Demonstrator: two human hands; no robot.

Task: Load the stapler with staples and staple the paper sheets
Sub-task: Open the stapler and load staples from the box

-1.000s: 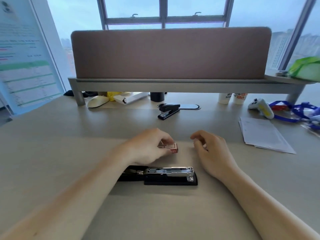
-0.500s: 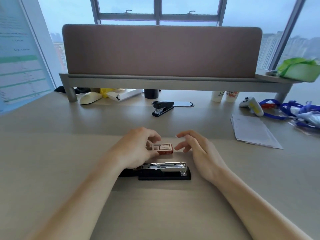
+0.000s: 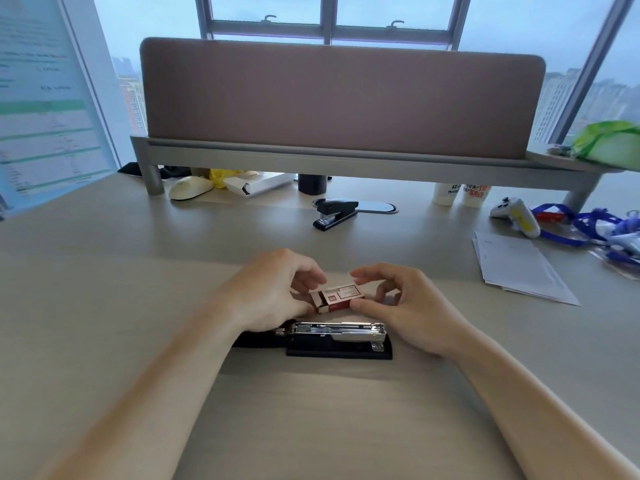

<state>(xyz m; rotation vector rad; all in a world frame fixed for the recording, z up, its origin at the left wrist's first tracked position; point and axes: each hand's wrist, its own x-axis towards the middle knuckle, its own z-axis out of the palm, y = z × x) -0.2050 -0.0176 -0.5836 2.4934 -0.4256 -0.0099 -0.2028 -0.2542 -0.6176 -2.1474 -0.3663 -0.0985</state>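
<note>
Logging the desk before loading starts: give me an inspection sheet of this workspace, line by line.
Surface: pale wood desk.
Job's things: open stapler lying near the person, metal magazine exposed; staple box just beyond it; paper sheets far right.
Clutter: second stapler, mouse, white carton, two cups, game controller, blue lanyards.
Hands: left hand and right hand each pinch an end of the staple box.
Cables: nothing seen.
Surroundings: partition screen, windows, poster.
</note>
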